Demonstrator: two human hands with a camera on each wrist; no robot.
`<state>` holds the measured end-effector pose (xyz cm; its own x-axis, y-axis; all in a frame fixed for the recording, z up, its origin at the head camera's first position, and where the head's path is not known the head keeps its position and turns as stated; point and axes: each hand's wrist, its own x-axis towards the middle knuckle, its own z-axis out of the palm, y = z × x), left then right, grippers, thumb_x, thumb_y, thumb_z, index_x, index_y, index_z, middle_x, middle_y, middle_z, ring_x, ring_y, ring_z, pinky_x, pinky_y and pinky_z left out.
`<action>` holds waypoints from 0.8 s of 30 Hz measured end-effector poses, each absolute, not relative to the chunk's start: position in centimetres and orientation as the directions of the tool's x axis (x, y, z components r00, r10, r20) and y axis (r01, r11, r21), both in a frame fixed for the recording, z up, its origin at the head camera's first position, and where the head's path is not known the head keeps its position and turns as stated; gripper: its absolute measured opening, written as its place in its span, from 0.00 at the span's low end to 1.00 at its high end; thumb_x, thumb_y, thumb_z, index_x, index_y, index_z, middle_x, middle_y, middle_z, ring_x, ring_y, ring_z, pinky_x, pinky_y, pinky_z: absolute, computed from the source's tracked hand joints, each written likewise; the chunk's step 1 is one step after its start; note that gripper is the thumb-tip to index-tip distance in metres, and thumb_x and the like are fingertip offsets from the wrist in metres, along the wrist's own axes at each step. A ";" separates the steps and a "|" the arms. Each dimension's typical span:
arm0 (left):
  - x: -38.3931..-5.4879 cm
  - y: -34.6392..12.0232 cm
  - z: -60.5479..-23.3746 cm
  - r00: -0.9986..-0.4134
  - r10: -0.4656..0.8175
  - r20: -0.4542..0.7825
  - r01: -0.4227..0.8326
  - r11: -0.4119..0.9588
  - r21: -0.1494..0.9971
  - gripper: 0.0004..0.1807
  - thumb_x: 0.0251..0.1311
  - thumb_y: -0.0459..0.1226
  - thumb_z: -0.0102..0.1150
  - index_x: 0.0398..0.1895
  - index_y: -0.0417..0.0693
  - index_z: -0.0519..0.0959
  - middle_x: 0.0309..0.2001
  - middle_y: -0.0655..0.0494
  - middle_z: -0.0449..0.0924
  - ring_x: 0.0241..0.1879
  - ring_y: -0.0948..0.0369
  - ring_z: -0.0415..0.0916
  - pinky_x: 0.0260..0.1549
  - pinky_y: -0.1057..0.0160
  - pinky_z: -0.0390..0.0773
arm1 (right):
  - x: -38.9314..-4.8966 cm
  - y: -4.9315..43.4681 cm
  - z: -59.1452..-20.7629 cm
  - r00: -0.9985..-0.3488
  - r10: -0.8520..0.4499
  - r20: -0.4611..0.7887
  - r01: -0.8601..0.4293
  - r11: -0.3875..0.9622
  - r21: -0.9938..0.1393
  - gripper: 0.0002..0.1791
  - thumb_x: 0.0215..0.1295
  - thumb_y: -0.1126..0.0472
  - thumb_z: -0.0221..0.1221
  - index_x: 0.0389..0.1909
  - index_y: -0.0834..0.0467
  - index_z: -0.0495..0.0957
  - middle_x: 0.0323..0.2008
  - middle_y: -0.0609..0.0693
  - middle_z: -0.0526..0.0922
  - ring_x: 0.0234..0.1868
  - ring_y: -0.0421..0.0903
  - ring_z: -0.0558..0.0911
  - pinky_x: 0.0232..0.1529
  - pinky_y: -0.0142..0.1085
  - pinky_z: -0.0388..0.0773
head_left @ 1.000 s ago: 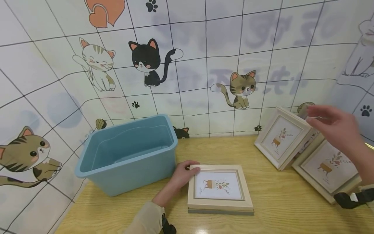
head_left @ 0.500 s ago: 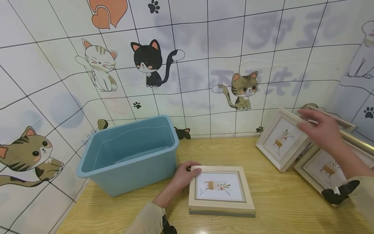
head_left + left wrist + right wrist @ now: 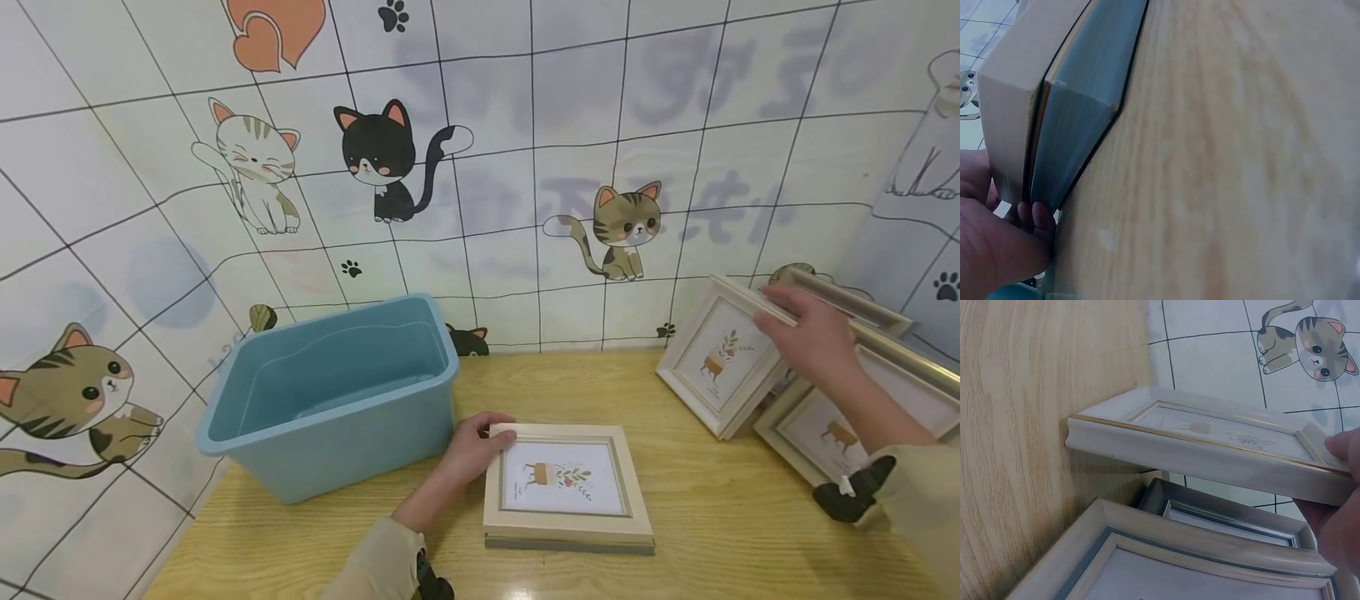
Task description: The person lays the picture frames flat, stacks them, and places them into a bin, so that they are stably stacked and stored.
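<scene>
My left hand (image 3: 474, 454) holds the left edge of a small stack of picture frames, thumb on the cream top frame (image 3: 636, 518). Under it lies a grey-blue frame (image 3: 1082, 87), with fingertips at its corner in the left wrist view. To the right, a white picture frame (image 3: 723, 357) with a plant print leans tilted. My right hand (image 3: 813, 340) pinches its top edge, thumb on the front and fingers behind in the right wrist view. Close beside it leans a beige frame (image 3: 1060, 556) with a blue-grey inner line, partly covered by my right forearm.
A blue plastic bin (image 3: 352, 442) stands left on the wooden table (image 3: 555, 383); no contents show. Another dark-edged frame (image 3: 1235, 525) leans behind the beige one. A wall cloth (image 3: 487, 200) with cat drawings runs along the back.
My right hand has moved left and down onto the top edge of the white leaning frame and now grips it. My left hand has stayed at the stack.
</scene>
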<state>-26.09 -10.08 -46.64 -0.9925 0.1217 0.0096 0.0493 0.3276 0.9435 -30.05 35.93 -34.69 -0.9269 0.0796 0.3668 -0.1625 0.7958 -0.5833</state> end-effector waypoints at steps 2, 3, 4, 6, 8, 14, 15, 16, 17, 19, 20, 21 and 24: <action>-26.1 -10.1 -46.6 -0.992 0.122 0.011 0.052 0.336 0.940 0.13 0.65 0.38 0.68 0.51 0.46 0.86 0.46 0.54 0.81 0.40 0.58 0.70 0.41 0.60 0.72 | -30.0 35.9 -34.6 -0.928 0.063 0.366 -0.166 0.811 -0.561 0.30 0.83 0.53 0.46 0.76 0.65 0.60 0.72 0.75 0.58 0.68 0.80 0.58 0.61 0.76 0.49; -26.2 -10.1 -46.6 -0.992 0.122 0.011 0.052 0.339 0.939 0.13 0.65 0.38 0.68 0.51 0.46 0.87 0.46 0.54 0.81 0.40 0.58 0.70 0.41 0.59 0.72 | -30.0 36.0 -34.5 -0.930 0.051 0.365 -0.173 0.814 -0.555 0.29 0.83 0.53 0.45 0.76 0.65 0.61 0.72 0.75 0.57 0.68 0.80 0.57 0.61 0.76 0.50; -26.2 -10.1 -46.6 -0.992 0.123 0.013 0.054 0.343 0.938 0.12 0.65 0.38 0.68 0.51 0.46 0.87 0.45 0.54 0.81 0.40 0.58 0.70 0.41 0.59 0.72 | -30.0 36.0 -34.4 -0.931 0.036 0.363 -0.186 0.810 -0.556 0.28 0.83 0.54 0.45 0.76 0.65 0.62 0.72 0.76 0.58 0.68 0.80 0.57 0.60 0.76 0.52; -26.2 -10.1 -46.5 -0.992 0.126 0.018 0.061 0.347 0.936 0.12 0.65 0.37 0.68 0.50 0.46 0.86 0.44 0.54 0.81 0.39 0.58 0.70 0.41 0.59 0.72 | -30.0 35.9 -34.3 -0.933 0.009 0.359 -0.208 0.802 -0.560 0.28 0.83 0.54 0.45 0.76 0.64 0.62 0.71 0.77 0.58 0.68 0.80 0.57 0.57 0.75 0.55; -26.3 -10.1 -46.4 -0.992 0.128 0.015 0.061 0.360 0.931 0.12 0.65 0.37 0.68 0.50 0.46 0.86 0.43 0.54 0.81 0.39 0.58 0.71 0.40 0.59 0.72 | -29.8 35.7 -34.2 -0.937 -0.002 0.350 -0.219 0.784 -0.580 0.28 0.83 0.53 0.45 0.76 0.63 0.62 0.71 0.77 0.58 0.68 0.81 0.57 0.57 0.75 0.57; -26.4 -10.1 -45.4 -0.987 0.162 0.014 0.084 0.432 0.898 0.11 0.66 0.36 0.66 0.50 0.44 0.86 0.42 0.53 0.80 0.38 0.58 0.72 0.38 0.59 0.73 | -29.3 33.7 -34.2 -0.930 0.008 0.367 -0.238 0.748 -0.620 0.28 0.83 0.54 0.47 0.75 0.64 0.63 0.70 0.77 0.61 0.66 0.80 0.61 0.56 0.73 0.61; -26.3 -10.1 -45.2 -0.984 0.175 0.018 0.095 0.439 0.893 0.12 0.67 0.36 0.66 0.51 0.43 0.85 0.43 0.52 0.80 0.39 0.58 0.72 0.39 0.58 0.73 | -29.3 33.4 -34.1 -0.928 0.010 0.372 -0.239 0.749 -0.618 0.28 0.83 0.54 0.47 0.75 0.65 0.64 0.70 0.77 0.61 0.65 0.80 0.63 0.55 0.72 0.64; -26.3 -10.2 -45.1 -0.983 0.185 0.014 0.096 0.444 0.891 0.13 0.68 0.36 0.65 0.52 0.42 0.84 0.45 0.51 0.80 0.39 0.58 0.72 0.40 0.58 0.73 | -29.1 33.1 -34.0 -0.924 0.015 0.382 -0.241 0.752 -0.613 0.27 0.83 0.54 0.47 0.74 0.64 0.65 0.69 0.77 0.63 0.62 0.78 0.67 0.52 0.68 0.69; -26.3 -10.3 -45.0 -0.981 0.194 0.012 0.100 0.450 0.888 0.14 0.68 0.36 0.64 0.53 0.41 0.83 0.47 0.50 0.79 0.41 0.57 0.72 0.41 0.57 0.74 | -29.0 32.8 -33.9 -0.920 0.020 0.391 -0.243 0.754 -0.610 0.27 0.83 0.53 0.48 0.74 0.64 0.66 0.68 0.77 0.65 0.59 0.76 0.71 0.49 0.62 0.74; -26.1 -10.5 -44.8 -0.978 0.208 0.018 0.115 0.465 0.878 0.16 0.69 0.37 0.62 0.56 0.39 0.81 0.51 0.48 0.78 0.43 0.56 0.73 0.44 0.55 0.75 | -28.8 32.4 -33.5 -0.912 0.028 0.410 -0.251 0.753 -0.609 0.27 0.82 0.53 0.49 0.73 0.63 0.67 0.66 0.76 0.68 0.51 0.68 0.78 0.38 0.49 0.80; -26.0 -10.6 -44.6 -0.977 0.210 0.025 0.124 0.474 0.872 0.17 0.70 0.37 0.62 0.57 0.39 0.80 0.53 0.46 0.77 0.44 0.55 0.73 0.45 0.54 0.75 | -28.6 32.2 -33.3 -0.908 0.032 0.418 -0.256 0.748 -0.613 0.27 0.82 0.52 0.49 0.73 0.62 0.67 0.64 0.77 0.70 0.47 0.64 0.80 0.33 0.41 0.79; -25.9 -10.7 -44.5 -0.976 0.213 0.038 0.139 0.482 0.865 0.17 0.71 0.38 0.61 0.58 0.38 0.80 0.54 0.45 0.76 0.44 0.54 0.73 0.45 0.53 0.75 | -28.5 32.0 -33.1 -0.905 0.038 0.424 -0.258 0.743 -0.617 0.27 0.82 0.52 0.50 0.73 0.61 0.68 0.64 0.76 0.71 0.44 0.55 0.80 0.29 0.34 0.76; -25.5 -10.7 -43.9 -0.966 0.225 0.125 0.228 0.525 0.820 0.18 0.72 0.37 0.59 0.60 0.38 0.78 0.55 0.43 0.74 0.47 0.50 0.73 0.48 0.50 0.75 | -28.1 31.6 -32.5 -0.898 0.044 0.437 -0.276 0.717 -0.640 0.26 0.81 0.51 0.51 0.73 0.59 0.69 0.63 0.74 0.73 0.38 0.33 0.77 0.28 0.23 0.72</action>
